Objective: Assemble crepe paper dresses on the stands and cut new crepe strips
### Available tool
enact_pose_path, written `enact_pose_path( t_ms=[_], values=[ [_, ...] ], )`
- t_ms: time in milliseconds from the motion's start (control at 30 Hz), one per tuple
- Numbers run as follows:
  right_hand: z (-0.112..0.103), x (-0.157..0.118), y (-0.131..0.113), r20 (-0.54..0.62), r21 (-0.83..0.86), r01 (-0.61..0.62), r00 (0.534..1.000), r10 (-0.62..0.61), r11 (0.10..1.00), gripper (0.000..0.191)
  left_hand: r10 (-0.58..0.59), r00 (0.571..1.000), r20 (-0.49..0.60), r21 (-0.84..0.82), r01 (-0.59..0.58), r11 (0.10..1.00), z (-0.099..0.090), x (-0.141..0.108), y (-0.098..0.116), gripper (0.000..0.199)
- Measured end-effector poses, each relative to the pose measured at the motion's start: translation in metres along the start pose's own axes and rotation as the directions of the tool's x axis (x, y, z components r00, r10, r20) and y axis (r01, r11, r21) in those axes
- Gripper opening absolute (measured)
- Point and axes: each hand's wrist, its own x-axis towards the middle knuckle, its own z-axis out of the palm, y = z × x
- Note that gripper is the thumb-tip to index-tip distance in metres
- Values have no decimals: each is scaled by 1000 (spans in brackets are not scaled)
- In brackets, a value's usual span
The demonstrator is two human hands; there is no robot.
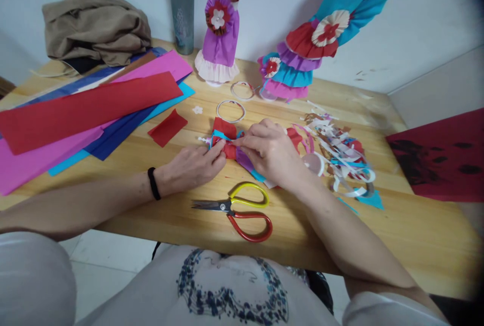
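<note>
A small crepe paper figure [229,150] in red, blue and purple lies on the table between my two hands. My left hand [197,166], with a black band at the wrist, grips its near left side with thumb and index finger. From the right, my right hand [270,150] pinches its red part, fingertips close to the left ones. My right hand covers much of the figure's right side. Just in front lie scissors [229,206] with one yellow and one red handle, their blades pointing left.
Long crepe paper strips [91,109] cover the left, near a red scrap [168,128]. Two rolls of tape [231,102] lie beyond my hands. Paper-dressed figures [223,46] and a bottle [181,13] stand at the back. Paper shreds [336,144] are heaped on the right.
</note>
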Motion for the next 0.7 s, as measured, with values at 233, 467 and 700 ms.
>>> enact_pose_path(
  t_ms=[233,467,700],
  values=[
    [9,2,-2,55,-94,-25,998,30,995,26,-14,999,-29,-8,14,1000,0,1,0,24],
    [9,2,-4,60,-135,-41,997,49,990,29,-130,991,-28,-177,123,977,2,4,-2,20],
    [6,1,-7,-11,-120,-60,998,60,991,30,-136,990,-46,-207,123,971,4,3,-2,20]
  ],
)
